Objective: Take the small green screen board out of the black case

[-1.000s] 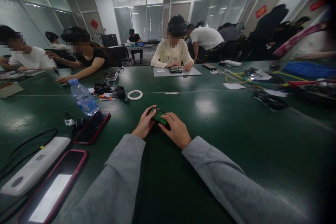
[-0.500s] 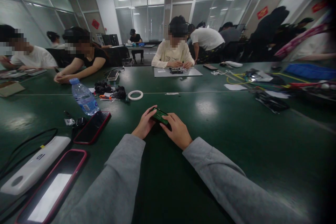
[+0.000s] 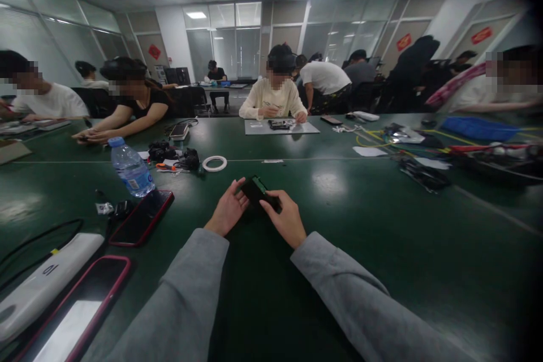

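In the middle of the green worktop (image 3: 382, 243), near the wearer, a small circuit board (image 3: 253, 190) is held up between the person's two hands, its dark face towards the wearer and a strip of green showing along its far edge; the right hand (image 3: 285, 216) grips its right end, thumb on the near face; the left hand (image 3: 228, 208) is at its left end, fingers loosely unfolded and palm partly showing, though whether the fingertips touch the board cannot be told; both forearms are in grey sleeves (image 3: 186, 288).

To the left, a water bottle (image 3: 132, 168) stands near a red-edged phone (image 3: 142, 219); nearer still lie a white case (image 3: 51, 280) with dark marks on it and a pink-edged phone (image 3: 76, 311), side by side; far left of the board, a white ring (image 3: 214, 164) lies flat to the right of some black cables (image 3: 163, 151) and an orange tool (image 3: 166, 167).

On the far side, a person in a pale top (image 3: 271, 96) sits at a grey mat (image 3: 309, 128); to the far right are a white paper (image 3: 370, 151) and a blue tray (image 3: 479, 129).
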`<state>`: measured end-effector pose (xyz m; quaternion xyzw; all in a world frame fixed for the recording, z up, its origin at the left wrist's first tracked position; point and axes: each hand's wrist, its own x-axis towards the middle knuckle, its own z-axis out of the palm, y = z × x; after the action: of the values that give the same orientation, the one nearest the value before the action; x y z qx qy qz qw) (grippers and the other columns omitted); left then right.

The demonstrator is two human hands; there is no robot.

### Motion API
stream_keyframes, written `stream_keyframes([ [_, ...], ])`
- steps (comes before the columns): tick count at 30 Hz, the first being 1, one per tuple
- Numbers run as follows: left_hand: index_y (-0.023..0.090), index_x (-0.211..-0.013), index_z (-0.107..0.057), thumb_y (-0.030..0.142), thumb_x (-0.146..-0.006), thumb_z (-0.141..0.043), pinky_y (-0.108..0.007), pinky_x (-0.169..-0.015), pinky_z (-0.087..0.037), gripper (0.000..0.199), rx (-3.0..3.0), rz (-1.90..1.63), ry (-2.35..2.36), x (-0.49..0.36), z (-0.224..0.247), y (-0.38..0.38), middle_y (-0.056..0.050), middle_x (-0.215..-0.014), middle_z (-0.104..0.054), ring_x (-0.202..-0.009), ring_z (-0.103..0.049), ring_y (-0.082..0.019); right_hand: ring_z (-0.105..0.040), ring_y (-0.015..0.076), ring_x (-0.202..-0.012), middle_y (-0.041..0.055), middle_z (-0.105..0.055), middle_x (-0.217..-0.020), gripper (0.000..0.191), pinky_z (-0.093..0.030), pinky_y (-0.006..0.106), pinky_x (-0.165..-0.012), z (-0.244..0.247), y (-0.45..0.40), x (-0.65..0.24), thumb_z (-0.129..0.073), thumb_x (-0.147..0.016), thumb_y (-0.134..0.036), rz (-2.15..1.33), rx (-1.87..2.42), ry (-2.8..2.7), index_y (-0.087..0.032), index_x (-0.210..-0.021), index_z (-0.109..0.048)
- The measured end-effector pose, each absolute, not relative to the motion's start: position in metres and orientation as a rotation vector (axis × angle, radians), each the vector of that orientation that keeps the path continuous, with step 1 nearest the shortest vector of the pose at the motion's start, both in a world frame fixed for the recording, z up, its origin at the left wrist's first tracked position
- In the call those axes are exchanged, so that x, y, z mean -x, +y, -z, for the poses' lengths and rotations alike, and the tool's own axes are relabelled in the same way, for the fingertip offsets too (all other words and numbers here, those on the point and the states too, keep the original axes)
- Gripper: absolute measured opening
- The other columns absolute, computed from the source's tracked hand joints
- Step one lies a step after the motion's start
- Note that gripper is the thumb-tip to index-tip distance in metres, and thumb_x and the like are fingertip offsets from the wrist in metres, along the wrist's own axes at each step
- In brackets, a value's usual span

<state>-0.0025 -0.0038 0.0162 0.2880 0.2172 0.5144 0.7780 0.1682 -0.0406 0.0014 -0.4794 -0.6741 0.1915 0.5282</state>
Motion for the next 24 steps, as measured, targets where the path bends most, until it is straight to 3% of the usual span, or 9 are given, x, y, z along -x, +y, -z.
stream_keyframes([
  [6, 0.017, -0.108, -0.059, 0.018, -0.073, -0.068, -0.03, -0.092, -0.042, 0.037, -0.829, -1.026, 0.506, -0.007, -0.008, -0.01, -0.007, -0.111, -0.062, -0.097, -0.059, -0.015, -0.056, 0.0128, -0.074, 0.0026, -0.059, -0.084, 0.044, -0.049, 0.022, -0.061, -0.002, -0.032, -0.169, -0.07, -0.07, -0.053, -1.327, 0.946, -0.892, -0.016, -0.09, -0.059],
  [10, 0.017, -0.111, -0.057, 0.01, -0.067, -0.071, -0.03, -0.091, -0.043, 0.046, -0.844, -1.048, 0.536, -0.009, -0.003, -0.01, -0.007, -0.107, -0.063, -0.096, -0.06, -0.014, -0.058, 0.0145, -0.078, 0.0055, -0.06, -0.088, 0.035, -0.052, 0.025, -0.064, -0.007, -0.032, -0.169, -0.071, -0.074, -0.042, -1.617, 0.842, -0.611, -0.015, -0.092, -0.059],
  [14, 0.016, -0.111, -0.055, 0.01, -0.066, -0.072, -0.029, -0.087, -0.044, 0.049, -0.841, -1.094, 0.54, -0.008, -0.001, -0.008, -0.007, -0.102, -0.064, -0.094, -0.061, -0.014, -0.06, 0.0181, -0.086, 0.0101, -0.06, -0.096, 0.026, -0.055, 0.029, -0.072, -0.011, -0.03, -0.17, -0.059, -0.086, -0.036, -1.729, 0.801, -0.564, -0.012, -0.096, -0.058],
  [20, 0.013, -0.106, -0.056, 0.011, -0.063, -0.074, -0.025, -0.082, -0.046, 0.046, -0.838, -1.134, 0.614, -0.01, -0.004, -0.01, -0.006, -0.097, -0.065, -0.086, -0.062, -0.013, -0.059, 0.0184, -0.086, 0.0088, -0.06, -0.096, 0.025, -0.054, 0.035, -0.076, -0.006, -0.03, -0.168, -0.06, -0.085, -0.036, -1.722, 0.763, -0.66, -0.014, -0.096, -0.057],
  [24, 0.012, -0.103, -0.057, 0.016, -0.065, -0.074, -0.026, -0.082, -0.046, 0.042, -0.849, -1.175, 0.681, -0.011, -0.008, -0.012, -0.006, -0.096, -0.064, -0.084, -0.062, -0.012, -0.057, 0.0136, -0.077, 0.0039, -0.059, -0.088, 0.031, -0.05, 0.025, -0.066, 0.004, -0.029, -0.165, -0.067, -0.076, -0.041, -1.594, 0.847, -0.811, -0.015, -0.092, -0.058],
])
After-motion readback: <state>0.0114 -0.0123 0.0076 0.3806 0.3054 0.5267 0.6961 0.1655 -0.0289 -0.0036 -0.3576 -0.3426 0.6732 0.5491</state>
